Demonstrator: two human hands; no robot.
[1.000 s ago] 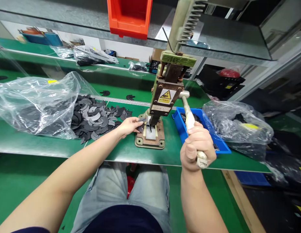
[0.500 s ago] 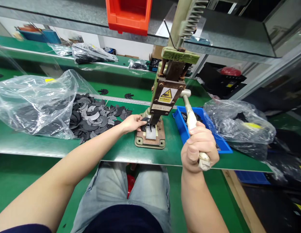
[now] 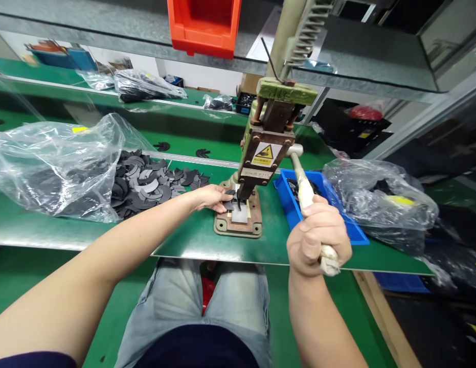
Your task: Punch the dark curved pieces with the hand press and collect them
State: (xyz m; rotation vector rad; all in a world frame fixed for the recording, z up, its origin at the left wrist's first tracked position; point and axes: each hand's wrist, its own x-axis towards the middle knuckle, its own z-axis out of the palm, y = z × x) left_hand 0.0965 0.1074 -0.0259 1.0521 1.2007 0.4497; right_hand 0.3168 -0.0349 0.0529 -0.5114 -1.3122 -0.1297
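Pulled lower and farther right in the frame than a second ago, the lever (image 3: 306, 191) has the right hand (image 3: 318, 235) wrapped around its grip. The left hand (image 3: 212, 198) stays near frame centre, pinching one dark piece (image 3: 230, 204) narrowly between thumb and fingers. This suggests a stroke is under way while the piece is steadied by hand. The piece is at centre, over the left part of the pale plate (image 3: 240, 214) under the one press (image 3: 261, 153); whether it lies flat there I cannot tell.

Left of centre on the bench (image 3: 207, 246) is one pile (image 3: 149, 186) of curved pieces, too overlapped to count, with two loose pieces (image 3: 202, 153) behind it. One blue bin (image 3: 289, 202) stands right of the press, its dark contents uncountable. Two large clear bags flank all this: the left bag (image 3: 49, 153) and the right bag (image 3: 360, 179). One orange bin (image 3: 203, 41) sits at top centre.
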